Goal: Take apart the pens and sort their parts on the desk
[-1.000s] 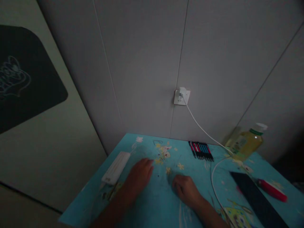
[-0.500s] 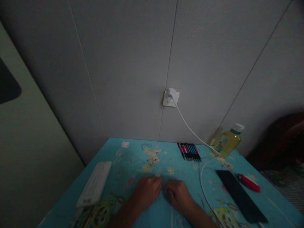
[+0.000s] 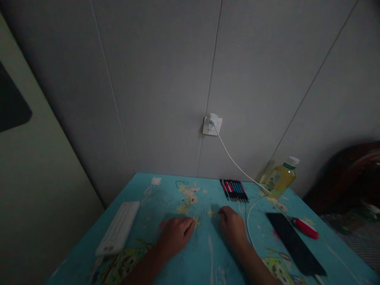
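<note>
My left hand (image 3: 177, 232) rests on the blue patterned tablecloth (image 3: 204, 249), its fingers curled into a loose fist with nothing seen in them. To its right and a little farther forward is my right hand (image 3: 232, 225), closed with the fingers bent under; nothing shows in it. A row of pens (image 3: 234, 190) in black, red and blue lies beyond my right hand, close to the wall. The two hands are apart from each other and from the pens.
A white power bank (image 3: 118, 227) lies at left. At right are a black flat slab (image 3: 295, 243), a red-handled tool (image 3: 305, 228) and a bottle of yellow liquid (image 3: 279, 180). A white cable (image 3: 233, 160) runs from the wall socket (image 3: 211, 126) across the table.
My right hand has moved forward and right, toward the pens, away from my left hand. My left hand has shifted slightly left. The view has turned a little.
</note>
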The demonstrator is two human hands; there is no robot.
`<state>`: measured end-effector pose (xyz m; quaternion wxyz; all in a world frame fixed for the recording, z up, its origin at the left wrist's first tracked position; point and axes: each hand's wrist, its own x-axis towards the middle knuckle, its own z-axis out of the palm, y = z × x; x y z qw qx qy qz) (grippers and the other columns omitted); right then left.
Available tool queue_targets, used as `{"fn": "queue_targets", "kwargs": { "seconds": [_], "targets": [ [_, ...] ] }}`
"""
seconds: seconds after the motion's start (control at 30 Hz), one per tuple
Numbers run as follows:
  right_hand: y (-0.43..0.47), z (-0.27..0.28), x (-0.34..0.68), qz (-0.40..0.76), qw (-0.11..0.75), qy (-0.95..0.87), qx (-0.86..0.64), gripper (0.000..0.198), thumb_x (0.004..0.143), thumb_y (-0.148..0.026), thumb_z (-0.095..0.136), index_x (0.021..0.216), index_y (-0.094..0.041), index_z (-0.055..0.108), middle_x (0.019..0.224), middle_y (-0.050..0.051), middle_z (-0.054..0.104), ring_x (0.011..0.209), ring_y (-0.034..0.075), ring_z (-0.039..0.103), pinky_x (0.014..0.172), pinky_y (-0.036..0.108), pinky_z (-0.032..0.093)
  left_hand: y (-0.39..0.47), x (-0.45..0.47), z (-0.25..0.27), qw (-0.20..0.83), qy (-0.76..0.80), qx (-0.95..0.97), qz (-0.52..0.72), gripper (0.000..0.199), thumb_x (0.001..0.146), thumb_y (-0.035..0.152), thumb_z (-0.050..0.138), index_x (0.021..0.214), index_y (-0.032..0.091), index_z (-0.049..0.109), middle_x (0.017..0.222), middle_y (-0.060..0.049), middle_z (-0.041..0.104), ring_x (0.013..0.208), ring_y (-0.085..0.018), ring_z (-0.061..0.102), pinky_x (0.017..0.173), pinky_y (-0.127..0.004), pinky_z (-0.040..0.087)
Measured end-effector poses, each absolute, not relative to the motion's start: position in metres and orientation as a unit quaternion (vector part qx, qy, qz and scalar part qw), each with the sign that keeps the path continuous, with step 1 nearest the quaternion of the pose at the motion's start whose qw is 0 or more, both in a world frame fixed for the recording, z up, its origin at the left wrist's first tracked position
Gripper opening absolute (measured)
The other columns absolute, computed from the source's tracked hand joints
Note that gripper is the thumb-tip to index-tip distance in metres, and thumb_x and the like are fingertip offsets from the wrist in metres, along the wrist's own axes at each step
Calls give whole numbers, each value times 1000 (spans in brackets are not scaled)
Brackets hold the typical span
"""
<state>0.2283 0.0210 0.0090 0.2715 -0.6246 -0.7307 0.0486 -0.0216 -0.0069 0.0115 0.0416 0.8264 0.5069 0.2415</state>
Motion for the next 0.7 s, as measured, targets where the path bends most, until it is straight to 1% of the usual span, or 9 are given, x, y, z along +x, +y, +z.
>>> {"fn": "queue_targets", "kwargs": {
  "seconds": [0.1,0.2,0.3,0.43,0.57,0.7],
  "targets": [
    [38,17,241,-16,187,-701,-688,31,91,-14,41,109,-18,66,107,10,66,81,17,66,70,25,43,-10,-18,12,54,492,831,254,33,100,29,39,77,22,62,69,0,67,63,-13,63,60,-25,37],
    [57,21,249,-50,124,-674,-726,30,95,-19,41,112,-15,65,111,14,63,85,19,66,69,26,43,-15,-11,7,85,465,839,270,31,100,25,40,78,21,61,71,0,67,65,-13,63,63,-24,40],
    [70,20,250,-59,118,-661,-739,29,96,-28,44,106,-13,67,111,16,62,92,23,65,70,28,44,-18,-5,1,89,446,848,273,26,98,23,42,81,22,62,72,0,68,68,-14,65,65,-24,42],
    [80,17,246,-67,116,-645,-752,33,96,-36,47,107,-13,68,115,17,59,100,25,62,74,29,46,-19,-3,2,77,440,852,273,25,97,23,43,81,22,62,71,0,68,66,-14,64,64,-24,42],
    [88,16,245,-72,107,-624,-771,34,96,-36,46,104,-12,69,114,19,59,101,27,62,75,31,46,-20,-6,4,72,425,860,271,25,96,24,45,81,22,64,71,-1,69,67,-15,66,66,-24,45],
    [96,17,247,-74,99,-613,-780,30,94,-29,48,99,-10,70,108,19,61,99,29,62,76,34,47,-19,-8,1,72,420,861,276,25,96,23,46,81,21,66,71,-2,70,67,-15,67,68,-25,48]
  ]
}}
